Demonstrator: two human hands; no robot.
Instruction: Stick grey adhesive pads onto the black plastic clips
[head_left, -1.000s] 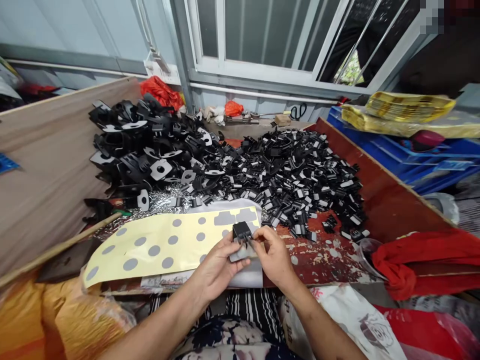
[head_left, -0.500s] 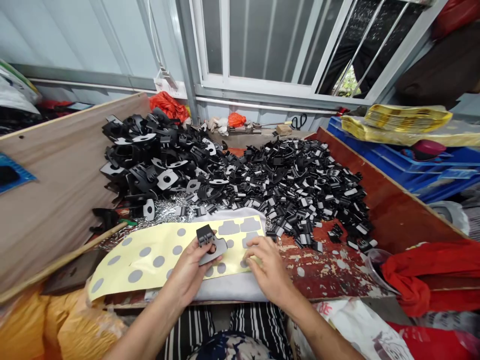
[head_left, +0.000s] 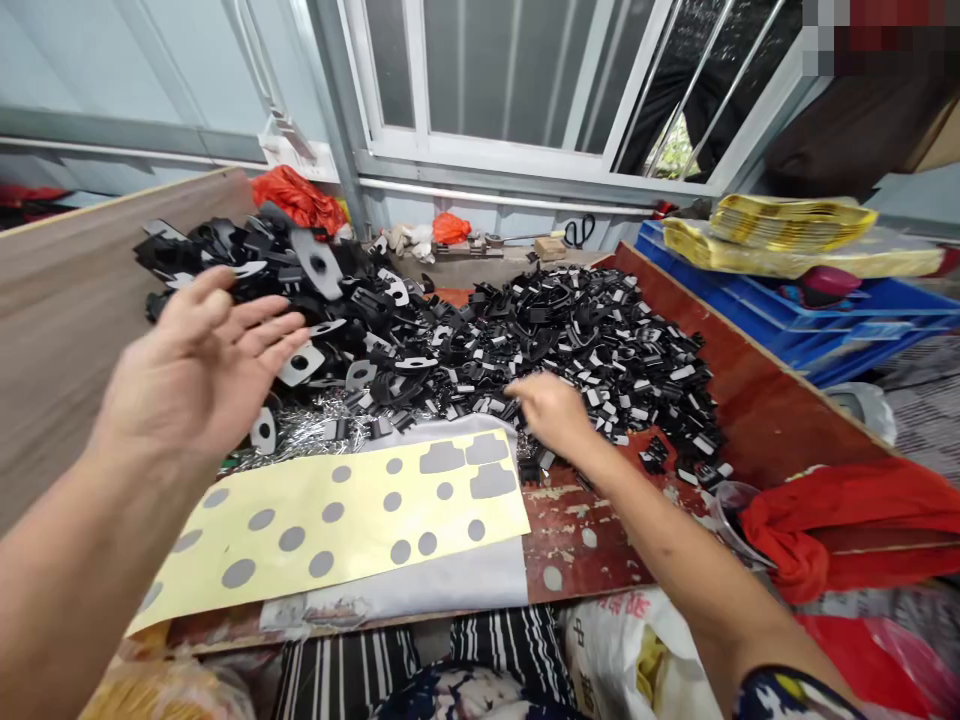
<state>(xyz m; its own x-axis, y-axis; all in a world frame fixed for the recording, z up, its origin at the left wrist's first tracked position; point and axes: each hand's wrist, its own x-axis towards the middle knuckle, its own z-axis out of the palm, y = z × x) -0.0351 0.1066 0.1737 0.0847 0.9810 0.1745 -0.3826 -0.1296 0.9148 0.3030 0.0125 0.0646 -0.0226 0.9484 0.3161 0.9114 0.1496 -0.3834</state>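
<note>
My left hand [head_left: 202, 370] is raised over the left heap of black plastic clips [head_left: 225, 240], palm up, fingers stretched out and holding nothing. Just beyond its fingertips, a black clip with a grey pad and a hole [head_left: 307, 255] shows at the heap; whether it rests or is in the air I cannot tell. My right hand [head_left: 555, 412] reaches to the near edge of the heap of smaller black clips [head_left: 600, 350], its fingers curled together; what they hold, if anything, is hidden. Between my arms lies a yellow backing sheet [head_left: 360, 530] with grey round and larger shaped stickers.
Loose thin metal pins [head_left: 307, 425] lie between the left heap and the sheet. Wooden boards [head_left: 67, 280] wall the table's sides. A blue crate [head_left: 750, 300] with yellow packs stands at right, near a red cloth [head_left: 862, 530]. Scissors [head_left: 579, 232] lie at the back.
My left hand has moved up and left to the large heap and opened, letting go of the padded clip. My right hand has left the sticker sheet and moved forward to the small clips.
</note>
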